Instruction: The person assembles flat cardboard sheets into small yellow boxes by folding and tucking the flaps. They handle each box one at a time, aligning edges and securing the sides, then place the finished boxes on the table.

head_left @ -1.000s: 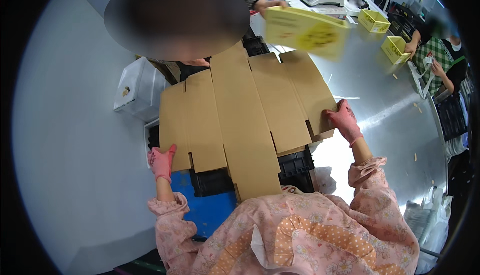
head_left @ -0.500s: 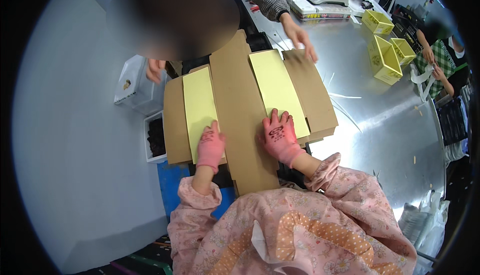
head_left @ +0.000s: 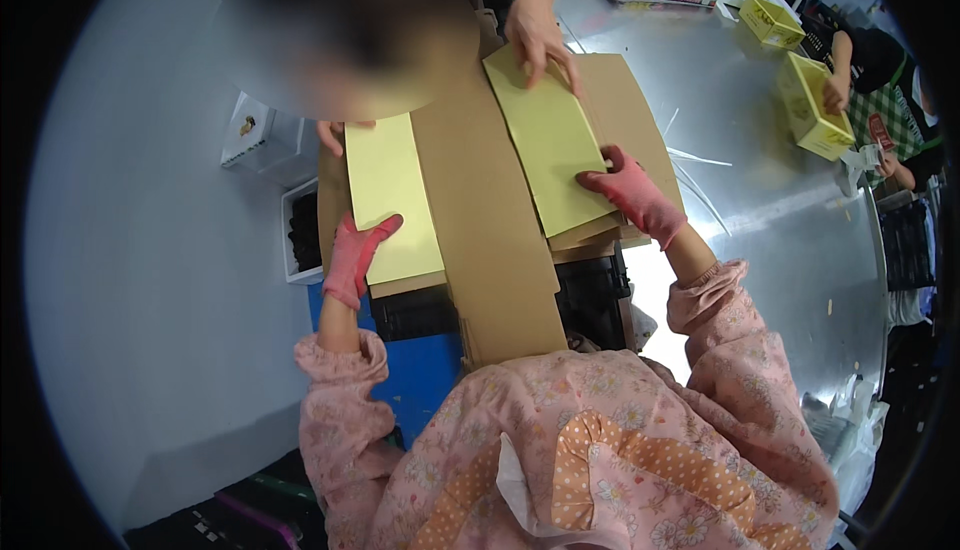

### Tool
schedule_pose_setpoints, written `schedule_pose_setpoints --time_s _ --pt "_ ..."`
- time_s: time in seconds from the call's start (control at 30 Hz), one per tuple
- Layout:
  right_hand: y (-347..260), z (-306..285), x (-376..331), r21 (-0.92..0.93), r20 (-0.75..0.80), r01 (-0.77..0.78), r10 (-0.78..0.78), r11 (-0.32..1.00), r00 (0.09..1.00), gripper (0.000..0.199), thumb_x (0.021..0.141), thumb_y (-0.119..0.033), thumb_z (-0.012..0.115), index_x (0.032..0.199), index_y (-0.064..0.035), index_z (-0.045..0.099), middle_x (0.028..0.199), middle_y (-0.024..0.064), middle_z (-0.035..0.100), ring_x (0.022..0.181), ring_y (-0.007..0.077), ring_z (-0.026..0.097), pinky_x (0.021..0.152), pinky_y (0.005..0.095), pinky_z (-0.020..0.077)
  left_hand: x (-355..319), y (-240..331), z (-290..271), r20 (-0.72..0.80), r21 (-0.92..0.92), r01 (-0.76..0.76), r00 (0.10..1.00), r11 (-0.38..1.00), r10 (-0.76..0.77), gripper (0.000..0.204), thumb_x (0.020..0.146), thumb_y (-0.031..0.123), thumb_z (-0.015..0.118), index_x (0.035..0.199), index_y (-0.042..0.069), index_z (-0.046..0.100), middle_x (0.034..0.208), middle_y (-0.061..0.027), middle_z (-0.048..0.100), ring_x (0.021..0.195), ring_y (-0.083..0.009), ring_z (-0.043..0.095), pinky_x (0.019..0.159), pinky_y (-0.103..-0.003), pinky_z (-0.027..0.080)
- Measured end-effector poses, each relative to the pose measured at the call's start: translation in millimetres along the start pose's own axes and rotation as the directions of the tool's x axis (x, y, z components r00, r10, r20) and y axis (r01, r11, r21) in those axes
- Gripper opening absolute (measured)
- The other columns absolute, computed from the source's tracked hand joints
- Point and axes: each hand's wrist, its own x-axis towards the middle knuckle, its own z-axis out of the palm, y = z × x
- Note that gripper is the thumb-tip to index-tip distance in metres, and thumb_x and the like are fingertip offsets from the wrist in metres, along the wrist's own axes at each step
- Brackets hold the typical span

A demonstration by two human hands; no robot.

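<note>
Flat brown cardboard [head_left: 490,190] lies before me, its long middle strip running toward my lap. Two pale yellow panels lie along it, the left panel [head_left: 400,190] and the right panel [head_left: 545,140]. My left hand [head_left: 355,260], in a pink glove, is closed on the left panel's outer edge, thumb on top and the other fingers mostly hidden. At the right panel's outer edge, near its close corner, my right hand [head_left: 640,200] in a matching glove grips with the thumb on top. Opposite me, a person's hand [head_left: 540,40] rests on the right panel's far end; their other hand [head_left: 330,135] is at the left panel.
Black crates [head_left: 590,300] show under the cardboard. Left stand a white bin with dark contents [head_left: 304,235] and a translucent box [head_left: 265,140] by the wall. Right is a metal table [head_left: 740,180] with white strips [head_left: 700,160] and yellow boxes [head_left: 815,115]; another person works there.
My hands have moved from lying flat on the panels to their outer edges and closed there. The panels have shifted slightly away from me. The opposite person's hand has come down onto the right panel.
</note>
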Motion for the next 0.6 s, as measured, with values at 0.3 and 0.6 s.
schedule_pose_setpoints --time_s 0.3,0.6 --pt "-70.4 73.7 -21.0 -0.569 -0.082 0.403 -0.538 0.716 0.839 0.043 0.083 -0.011 0.058 0.122 -0.0037 0.043 0.118 0.0205 0.053 0.094 0.0373 0.061 0.076 0.0424 0.0512 -44.2 94.8 107.9 -0.094 0.935 -0.057 0.912 0.351 0.399 0.067 0.08 0.019 0.07 0.139 0.02 0.04 0.144 -0.0188 0.037 0.093 -0.0342 0.065 0.072 -0.041 0.054" --pt "-62.0 -1.6 5.1 0.082 0.636 0.753 -0.616 0.653 0.465 0.04 0.078 0.012 0.047 0.112 -0.0063 0.058 0.137 0.0123 0.046 0.12 0.0318 0.052 0.093 0.0369 0.046 -30.2 93.0 -12.5 0.806 0.133 -0.401 0.576 0.907 0.136 0.049 0.073 0.013 0.078 0.118 0.01 0.058 0.147 -0.0076 0.023 0.124 -0.0215 0.045 0.097 -0.038 0.043"
